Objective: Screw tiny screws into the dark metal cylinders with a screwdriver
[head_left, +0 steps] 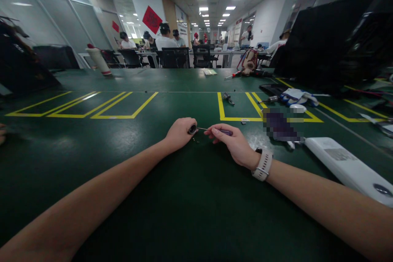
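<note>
My left hand [181, 132] is wrapped round a dark round metal part [192, 129] with a hollow, ring-like end facing right. In my right hand [229, 139] is a small screwdriver [226, 132] with a purple handle, gripped between thumb and fingers. Its thin shaft points left at the part's open end; whether the tip touches it I cannot tell. Just below, a few tiny pieces [197, 142] lie on the green table. Farther off, a small metal fitting [228, 98] rests inside a yellow taped box, with a tiny dark part [243, 123] near the tape.
On the right lie a white power bank-like device [346, 168], blue-and-white gloves [297, 97] and a metal-shafted tool [270, 99]. A red-tipped screwdriver [232, 75] is at the far edge of the green table [138, 213]. A white cylinder [98, 61] stands at left. People sit at desks beyond.
</note>
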Tool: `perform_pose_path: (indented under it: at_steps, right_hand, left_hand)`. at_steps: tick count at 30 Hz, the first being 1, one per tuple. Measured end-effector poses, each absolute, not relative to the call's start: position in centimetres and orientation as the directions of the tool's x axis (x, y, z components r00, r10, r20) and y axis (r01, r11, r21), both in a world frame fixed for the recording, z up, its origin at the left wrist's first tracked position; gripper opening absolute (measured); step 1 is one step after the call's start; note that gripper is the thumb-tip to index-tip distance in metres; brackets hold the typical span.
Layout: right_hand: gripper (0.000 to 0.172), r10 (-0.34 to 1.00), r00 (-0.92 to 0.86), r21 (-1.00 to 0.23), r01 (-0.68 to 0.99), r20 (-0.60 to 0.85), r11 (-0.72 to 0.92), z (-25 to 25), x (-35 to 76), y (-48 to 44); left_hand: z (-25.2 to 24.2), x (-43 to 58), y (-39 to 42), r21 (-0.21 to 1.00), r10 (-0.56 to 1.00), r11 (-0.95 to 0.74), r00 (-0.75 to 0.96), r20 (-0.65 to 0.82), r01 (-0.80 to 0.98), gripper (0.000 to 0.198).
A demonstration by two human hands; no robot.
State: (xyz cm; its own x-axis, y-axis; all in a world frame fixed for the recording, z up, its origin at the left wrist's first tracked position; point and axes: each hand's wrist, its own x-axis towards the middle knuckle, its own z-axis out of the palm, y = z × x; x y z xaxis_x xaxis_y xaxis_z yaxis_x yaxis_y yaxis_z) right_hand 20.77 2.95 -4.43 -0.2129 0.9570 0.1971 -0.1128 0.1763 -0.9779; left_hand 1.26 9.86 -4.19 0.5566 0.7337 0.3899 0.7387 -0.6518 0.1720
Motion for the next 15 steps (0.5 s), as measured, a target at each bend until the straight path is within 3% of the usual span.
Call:
perform_pose_path:
  at_steps: [4, 7, 15]
  right_hand:
    - [0.018, 0.941, -0.265, -0.971, 0.048, 0.212, 0.232, -4.3, 20.8, 2.9]
    - [0.018, 0.94, -0.279, -0.973, 0.066, 0.196, 0.223, -4.4, 20.9, 3.1]
    - [0.013, 0.947, -0.317, -0.958, -0.284, 0.053, -0.041, -4.0, 21.1, 4.2]
  left_hand:
    - [-4.1, 1.3, 9.7, 0.124, 0.707, -0.678, 0.597, 0.38, 0.724, 0.008]
    - [-4.1, 1.2, 9.6, 0.106, 0.689, -0.697, 0.623, 0.37, 0.709, 0.008]
    - [-4.1, 1.2, 9.6, 0.123, 0.663, -0.73, 0.653, 0.366, 0.672, 0.01]
